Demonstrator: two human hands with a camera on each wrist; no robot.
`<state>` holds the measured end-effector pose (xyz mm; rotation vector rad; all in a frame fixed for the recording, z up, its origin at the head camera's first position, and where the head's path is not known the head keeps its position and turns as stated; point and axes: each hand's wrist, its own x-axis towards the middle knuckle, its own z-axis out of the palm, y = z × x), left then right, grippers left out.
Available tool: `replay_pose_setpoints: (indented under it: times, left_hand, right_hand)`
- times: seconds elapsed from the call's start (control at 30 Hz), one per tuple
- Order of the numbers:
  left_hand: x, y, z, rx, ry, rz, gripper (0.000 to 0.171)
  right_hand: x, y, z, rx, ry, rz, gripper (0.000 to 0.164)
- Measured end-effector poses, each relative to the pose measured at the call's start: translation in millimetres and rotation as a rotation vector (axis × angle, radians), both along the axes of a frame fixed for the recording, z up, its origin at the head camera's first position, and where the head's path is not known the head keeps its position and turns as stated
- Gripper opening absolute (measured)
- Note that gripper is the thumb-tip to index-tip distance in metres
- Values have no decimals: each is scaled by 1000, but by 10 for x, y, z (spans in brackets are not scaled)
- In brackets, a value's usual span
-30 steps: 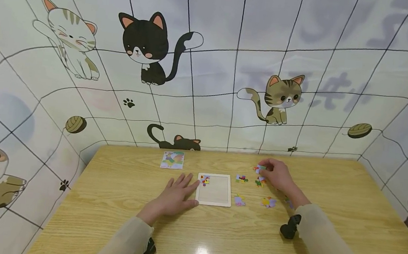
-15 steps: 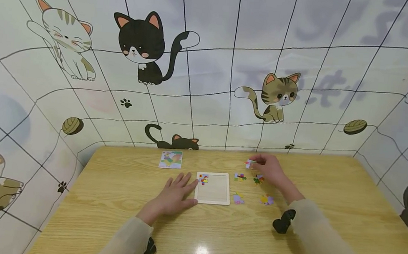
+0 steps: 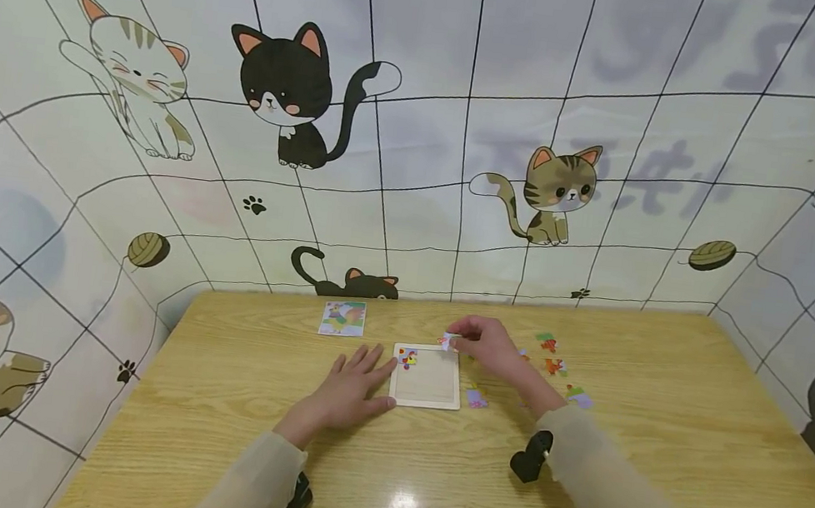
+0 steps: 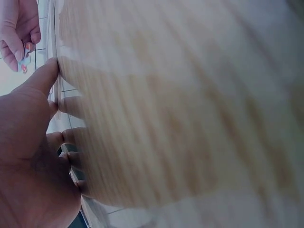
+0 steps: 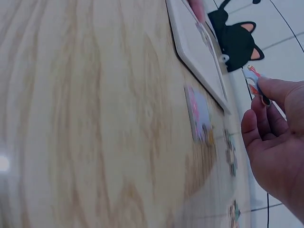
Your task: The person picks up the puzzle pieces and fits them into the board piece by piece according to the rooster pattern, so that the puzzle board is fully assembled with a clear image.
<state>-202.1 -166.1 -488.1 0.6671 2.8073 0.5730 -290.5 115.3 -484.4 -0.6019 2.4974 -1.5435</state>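
Observation:
My right hand (image 3: 490,349) pinches a jigsaw puzzle piece (image 3: 447,341) over the top right corner of the pale wooden puzzle tray (image 3: 430,389). In the right wrist view, thumb and fingers grip this light blue and red piece (image 5: 252,80) above the table. Flat on the table, my left hand (image 3: 350,390) has its fingers spread, with thumb and fingertips at the tray's left edge. An assembled colourful patch (image 3: 406,358) lies in the tray's top left corner. One lilac piece (image 3: 476,398) lies just right of the tray.
Several loose pieces lie farther right, among them a red and green one (image 3: 547,342), an orange one (image 3: 555,366) and a lilac-green one (image 3: 579,397). My right forearm partly covers others. A square picture card (image 3: 343,319) lies behind the left hand, near the cat-patterned wall (image 3: 428,206).
My right hand has carried the puzzle piece leftward from the loose pieces to the tray's top right corner. Pieces formerly under that arm now show. The left hand has stayed put.

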Motion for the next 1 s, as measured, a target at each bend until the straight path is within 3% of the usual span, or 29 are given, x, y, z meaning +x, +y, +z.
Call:
replay_pose_setpoints:
  times: [0.23,0.6,1.0]
  left_hand:
    - [-10,-10,-9,6,-7,2,66]
    - [-9,-11,-2,6,-13,3,66]
    - [-23,-20,-30,-2,-9,5,67]
  right_hand:
    - [26,-204,-51,5,2,13,16]
    - [95,-393,-97,71,-28,-60,13]
    - [159,-462,-174,85,-2,-104,13]
